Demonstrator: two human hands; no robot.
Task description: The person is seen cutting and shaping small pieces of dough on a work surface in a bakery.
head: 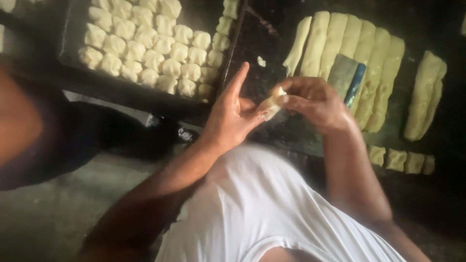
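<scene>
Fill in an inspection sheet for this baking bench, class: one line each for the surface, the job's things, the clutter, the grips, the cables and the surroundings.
Surface: dark worktop, dim and partly blurred.
Job's things: small dough piece held between both hands; dough logs lying side by side; cut dough chunks in a short row; tray filled with shaped dough pieces.
Clutter: flat scraper with a blue edge resting on the logs.
Grips: left hand open-palmed under the piece; right hand pinching it.
Cables: nothing seen.
Surroundings: grey floor; another person's arm at the left edge.
</scene>
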